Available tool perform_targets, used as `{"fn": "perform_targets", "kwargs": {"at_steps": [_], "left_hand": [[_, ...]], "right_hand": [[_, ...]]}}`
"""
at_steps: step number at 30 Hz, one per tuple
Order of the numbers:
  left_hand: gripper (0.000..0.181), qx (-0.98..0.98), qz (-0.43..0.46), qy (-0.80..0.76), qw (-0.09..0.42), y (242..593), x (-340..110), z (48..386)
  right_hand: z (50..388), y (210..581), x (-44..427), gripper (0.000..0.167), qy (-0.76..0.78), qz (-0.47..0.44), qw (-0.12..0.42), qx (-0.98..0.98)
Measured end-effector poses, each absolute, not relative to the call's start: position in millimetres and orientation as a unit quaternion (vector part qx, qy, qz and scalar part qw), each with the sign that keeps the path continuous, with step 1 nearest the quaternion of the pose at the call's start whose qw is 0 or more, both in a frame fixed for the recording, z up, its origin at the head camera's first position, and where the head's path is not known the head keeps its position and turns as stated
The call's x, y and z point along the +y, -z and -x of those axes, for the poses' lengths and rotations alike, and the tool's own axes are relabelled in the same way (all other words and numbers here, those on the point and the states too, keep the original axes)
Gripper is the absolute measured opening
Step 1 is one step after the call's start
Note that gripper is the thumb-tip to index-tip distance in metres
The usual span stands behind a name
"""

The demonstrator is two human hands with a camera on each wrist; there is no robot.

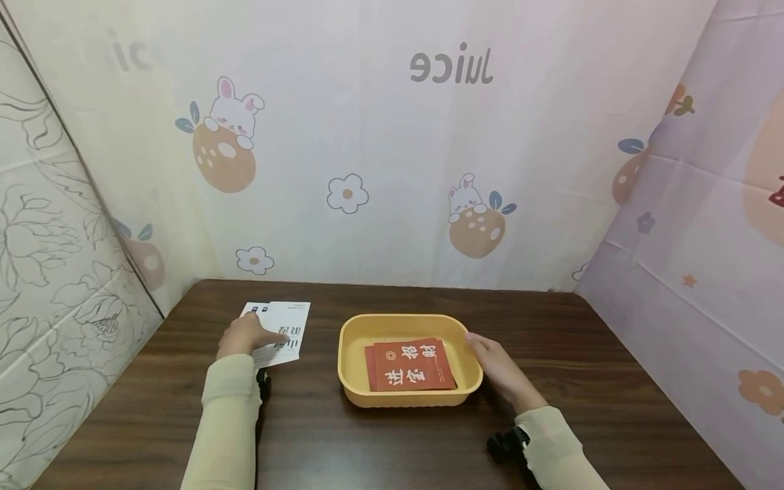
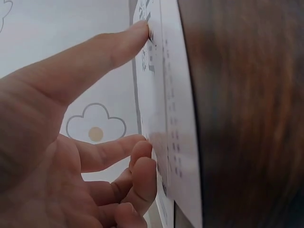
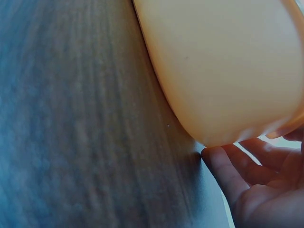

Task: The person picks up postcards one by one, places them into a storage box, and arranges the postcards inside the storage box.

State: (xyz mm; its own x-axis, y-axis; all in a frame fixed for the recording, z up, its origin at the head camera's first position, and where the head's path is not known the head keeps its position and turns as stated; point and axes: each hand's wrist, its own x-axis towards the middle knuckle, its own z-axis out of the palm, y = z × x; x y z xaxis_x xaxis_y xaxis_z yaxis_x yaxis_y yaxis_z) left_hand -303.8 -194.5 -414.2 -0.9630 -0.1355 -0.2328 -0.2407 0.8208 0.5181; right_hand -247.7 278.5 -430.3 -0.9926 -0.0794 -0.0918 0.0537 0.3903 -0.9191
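Observation:
White printed cards with black characters overlap flat on the left of the table. My left hand rests over their left part. In the left wrist view the thumb touches the printed face, while the other bent fingers meet the cards well apart from it. Right of the cards stands a yellow plastic tray with red cards bearing white characters inside. My right hand holds its right end, thumb at the rim and fingers against the outer wall.
The dark wood table meets a pale curtain printed with rabbits and flowers at the back. More patterned cloth hangs on the left and right sides. A black wrist strap is on the right forearm.

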Motion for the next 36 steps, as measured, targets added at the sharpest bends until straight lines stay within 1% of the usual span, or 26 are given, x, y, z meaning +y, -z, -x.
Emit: {"fn": "perform_targets", "kwargs": {"at_steps": [8,15,24,26,31,33,36], "left_hand": [[0.083,0.942,0.104,-0.303,0.095,417.5,-194.4,305.9],[0.075,0.94,0.1,-0.312,0.092,417.2,-193.7,306.2],[0.072,0.941,0.091,-0.319,0.06,417.6,-192.2,307.2],[0.069,0.939,0.086,-0.328,0.057,418.0,-191.9,308.1],[0.05,0.93,0.064,-0.358,0.054,418.5,-194.3,311.7],[0.048,0.925,0.053,-0.373,0.045,415.8,-195.3,312.0],[0.05,0.917,0.041,-0.397,0.026,408.5,-194.5,309.9]], "right_hand": [[245.8,432.2,278.9,0.065,0.558,0.007,0.064,0.827],[246.3,434.3,279.3,0.065,0.556,0.007,0.062,0.829],[249.1,435.9,279.6,0.065,0.556,0.008,0.059,0.829],[250.0,435.8,280.1,0.065,0.558,0.005,0.058,0.827],[249.0,434.0,280.0,0.067,0.559,0.009,0.059,0.827],[248.3,433.3,279.6,0.067,0.557,0.011,0.059,0.828],[249.7,434.2,279.7,0.067,0.556,0.008,0.059,0.829]]}}
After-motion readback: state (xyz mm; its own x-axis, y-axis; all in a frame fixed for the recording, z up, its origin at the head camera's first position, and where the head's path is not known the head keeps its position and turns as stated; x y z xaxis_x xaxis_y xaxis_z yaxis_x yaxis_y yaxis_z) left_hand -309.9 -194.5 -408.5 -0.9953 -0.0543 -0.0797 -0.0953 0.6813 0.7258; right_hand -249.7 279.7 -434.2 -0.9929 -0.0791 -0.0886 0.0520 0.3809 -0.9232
